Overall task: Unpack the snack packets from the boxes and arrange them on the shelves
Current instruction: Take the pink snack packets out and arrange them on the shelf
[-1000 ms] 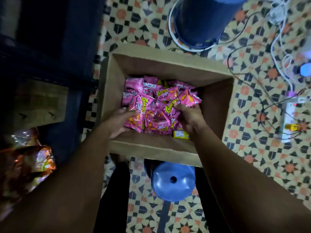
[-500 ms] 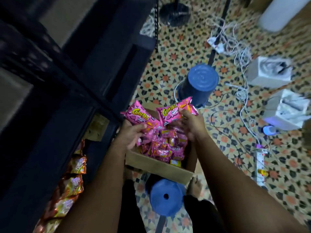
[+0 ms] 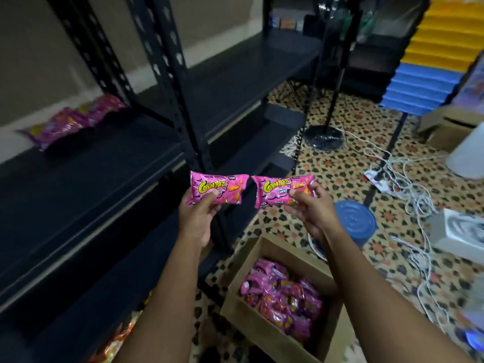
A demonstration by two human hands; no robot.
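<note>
My left hand point(image 3: 197, 218) grips a pink Corntoz snack packet point(image 3: 218, 187) by its lower edge. A second pink packet point(image 3: 281, 189) is pinched by my right hand point(image 3: 311, 210). Both packets are held up side by side in front of the black metal shelf point(image 3: 78, 163). Below my arms an open cardboard box point(image 3: 235, 305) on the floor holds several more pink packets point(image 3: 282, 297). A few pink packets point(image 3: 70, 121) lie at the back of the shelf on the left.
Orange packets point(image 3: 115, 344) sit on the lowest shelf at bottom left. A blue stool point(image 3: 353, 224) stands right of my right hand. White cables point(image 3: 408, 184), a power strip point(image 3: 377, 179) and white boxes point(image 3: 461, 231) litter the patterned floor. A stand base point(image 3: 324, 136) is farther back.
Both hands rose out of the box, each with a pink packet, and now hold them up at shelf height. The view swung up from the box to the shelves.
</note>
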